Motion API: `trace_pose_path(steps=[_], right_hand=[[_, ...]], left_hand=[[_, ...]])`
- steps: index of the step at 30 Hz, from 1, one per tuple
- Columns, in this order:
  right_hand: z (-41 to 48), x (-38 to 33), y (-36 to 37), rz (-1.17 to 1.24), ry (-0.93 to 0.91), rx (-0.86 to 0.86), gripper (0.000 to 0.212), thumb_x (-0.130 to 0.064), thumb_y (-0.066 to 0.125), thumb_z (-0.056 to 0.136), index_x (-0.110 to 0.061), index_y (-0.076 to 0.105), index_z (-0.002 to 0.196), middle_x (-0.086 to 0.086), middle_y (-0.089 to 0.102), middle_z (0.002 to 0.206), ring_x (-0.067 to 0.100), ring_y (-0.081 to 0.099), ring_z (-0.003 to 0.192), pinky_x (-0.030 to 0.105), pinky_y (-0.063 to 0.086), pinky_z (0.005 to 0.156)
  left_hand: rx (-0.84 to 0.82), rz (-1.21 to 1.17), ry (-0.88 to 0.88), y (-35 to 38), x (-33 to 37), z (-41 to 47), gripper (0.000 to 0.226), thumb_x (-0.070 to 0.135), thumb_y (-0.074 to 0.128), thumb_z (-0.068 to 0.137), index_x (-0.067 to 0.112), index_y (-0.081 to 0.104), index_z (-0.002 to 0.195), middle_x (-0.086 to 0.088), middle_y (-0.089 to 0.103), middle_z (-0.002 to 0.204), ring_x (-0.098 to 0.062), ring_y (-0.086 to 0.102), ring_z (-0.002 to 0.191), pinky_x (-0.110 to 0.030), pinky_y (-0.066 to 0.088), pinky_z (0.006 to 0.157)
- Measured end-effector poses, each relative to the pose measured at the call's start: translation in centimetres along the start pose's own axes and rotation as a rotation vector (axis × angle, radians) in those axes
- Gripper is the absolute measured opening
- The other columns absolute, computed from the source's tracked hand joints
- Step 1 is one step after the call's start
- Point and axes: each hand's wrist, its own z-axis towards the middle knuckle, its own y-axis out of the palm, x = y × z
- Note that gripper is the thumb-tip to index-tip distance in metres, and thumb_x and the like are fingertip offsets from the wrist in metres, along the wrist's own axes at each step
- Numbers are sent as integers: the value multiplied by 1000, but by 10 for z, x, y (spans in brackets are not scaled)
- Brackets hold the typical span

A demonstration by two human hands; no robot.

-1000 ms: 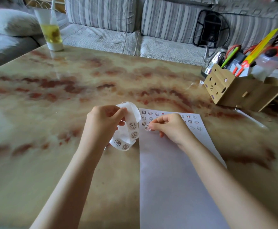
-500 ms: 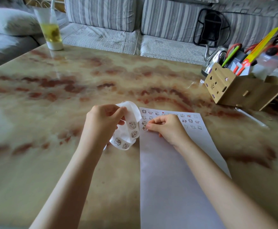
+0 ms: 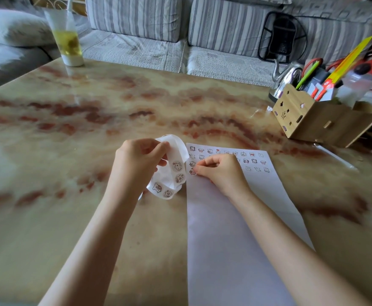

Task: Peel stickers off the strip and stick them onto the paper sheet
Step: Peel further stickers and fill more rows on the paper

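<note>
A white paper sheet point(image 3: 235, 228) lies on the marble table, with several small cartoon stickers in rows along its far end. My left hand point(image 3: 136, 164) pinches a curled white sticker strip point(image 3: 171, 171) just left of the sheet, a little above the table. My right hand point(image 3: 220, 171) has curled fingers, and its fingertips press a round sticker point(image 3: 192, 172) down at the sheet's left edge, below the stuck rows. The hand hides part of the sticker rows.
A wooden desk organiser point(image 3: 319, 120) with pens and scissors stands at the right, a metal kettle point(image 3: 286, 78) behind it. A tall cup with yellow drink point(image 3: 68, 45) stands at the far left edge. A striped sofa point(image 3: 180, 25) runs behind the table.
My right hand has slid slightly left and down onto the sheet's left edge, setting the sticker on the paper. My left hand and the strip have barely moved.
</note>
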Motion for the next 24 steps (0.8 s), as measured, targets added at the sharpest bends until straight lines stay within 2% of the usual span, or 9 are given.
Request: trace_pose_path(steps=[6,15,20,24], right_hand=[[1,1,2,-35,-4,17,10,-24,77,69,-26,70,62,-11,69,64,12,65,75,38,52,78],[3,3,7,-77,-14,50,6,-23,74,69,-25,71,65,-9,70,69,12,65,75,35,52,75],[1,1,7,-139,-13,58,3,-26,73,73,-25,70,72,-13,66,69,6,61,72,24,42,62],[0,4,4,-134,-44,32,8,-28,75,74,-26,68,77,-12,57,62,1,51,60,21,34,56]], left_hand=[[6,-6,3,0,1,0,18,23,60,86,17,73,75,-1,73,70,-27,70,77,-44,57,76],[7,-13,2,-1,1,-1,18,24,60,87,18,73,76,-1,73,71,-27,70,78,-44,57,77],[7,-22,5,-1,1,-1,18,23,60,87,17,73,76,-1,72,70,-26,70,78,-42,57,76],[7,-27,3,-1,1,-1,18,23,60,86,18,73,75,0,72,70,-23,70,77,-40,57,76]])
